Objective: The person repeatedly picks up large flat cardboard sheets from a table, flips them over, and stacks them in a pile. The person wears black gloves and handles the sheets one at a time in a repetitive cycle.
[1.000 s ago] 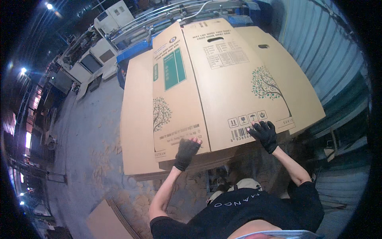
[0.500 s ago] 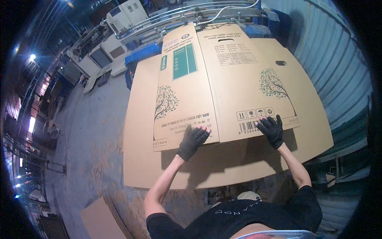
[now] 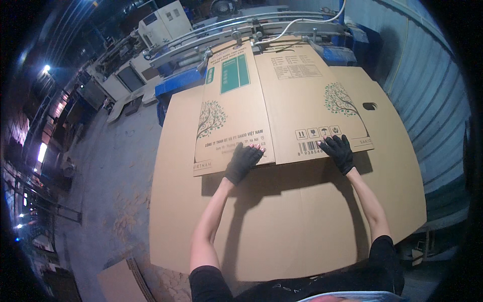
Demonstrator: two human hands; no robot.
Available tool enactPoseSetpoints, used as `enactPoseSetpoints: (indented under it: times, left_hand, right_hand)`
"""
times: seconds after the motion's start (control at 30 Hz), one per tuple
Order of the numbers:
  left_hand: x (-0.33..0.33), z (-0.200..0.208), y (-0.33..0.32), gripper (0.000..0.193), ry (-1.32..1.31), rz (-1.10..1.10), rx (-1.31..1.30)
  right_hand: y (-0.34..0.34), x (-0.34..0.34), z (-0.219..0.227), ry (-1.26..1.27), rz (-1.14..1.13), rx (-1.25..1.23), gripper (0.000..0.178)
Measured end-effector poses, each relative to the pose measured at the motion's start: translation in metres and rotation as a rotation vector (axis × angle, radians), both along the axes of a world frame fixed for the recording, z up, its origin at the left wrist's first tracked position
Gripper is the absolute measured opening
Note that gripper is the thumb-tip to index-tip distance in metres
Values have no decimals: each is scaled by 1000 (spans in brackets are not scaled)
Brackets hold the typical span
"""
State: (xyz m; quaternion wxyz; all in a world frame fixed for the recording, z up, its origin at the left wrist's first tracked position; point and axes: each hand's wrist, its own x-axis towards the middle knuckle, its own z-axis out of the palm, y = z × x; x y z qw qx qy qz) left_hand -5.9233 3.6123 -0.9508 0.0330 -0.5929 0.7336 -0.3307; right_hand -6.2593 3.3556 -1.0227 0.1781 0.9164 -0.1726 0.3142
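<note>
A printed brown cardboard carton blank point(image 3: 297, 116), folded into two panels with green tree prints, lies in front of me. Its far end reaches under the bars of a machine point(image 3: 251, 34). My left hand point(image 3: 244, 162), in a black glove with bare fingertips, rests on the near edge of the left panel, fingers stretched over the top. On the right panel's near edge, beside the barcode, my right hand point(image 3: 338, 154) lies likewise with its fingers spread. Both thumbs are hard to make out. Beneath is a larger plain cardboard sheet point(image 3: 282, 226), shadowed along the blank's near edge.
A corrugated metal wall point(image 3: 422, 70) runs along the right. On the floor at the lower left lies a stack of cardboard point(image 3: 123, 282), with scraps point(image 3: 128, 221) scattered nearby. Blue machine parts point(image 3: 178, 83) flank the blank's far end. A white cable point(image 3: 302, 21) loops above the bars.
Both hands and the blank have moved forward, its far end further under the machine bars. My view has shifted, and more of the plain sheet shows on the near side.
</note>
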Motion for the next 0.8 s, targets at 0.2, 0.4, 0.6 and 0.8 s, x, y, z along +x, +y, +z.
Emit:
enactPoseSetpoints:
  times: [0.2, 0.4, 0.6, 0.8]
  left_hand:
    - [5, 3, 1, 54, 34, -8, -23]
    - [5, 2, 1, 54, 82, -72, -67]
    - [8, 5, -2, 60, -37, 14, -47]
    - [-30, -10, 33, 66, 373, 213, -439]
  right_hand:
    - [0, 4, -6, -74, 17, -62, 53]
    - [3, -1, -10, -13, -53, -20, 49]
    - [43, 26, 8, -60, -156, 53, 50]
    - [137, 134, -1, -292, 168, 34, 46]
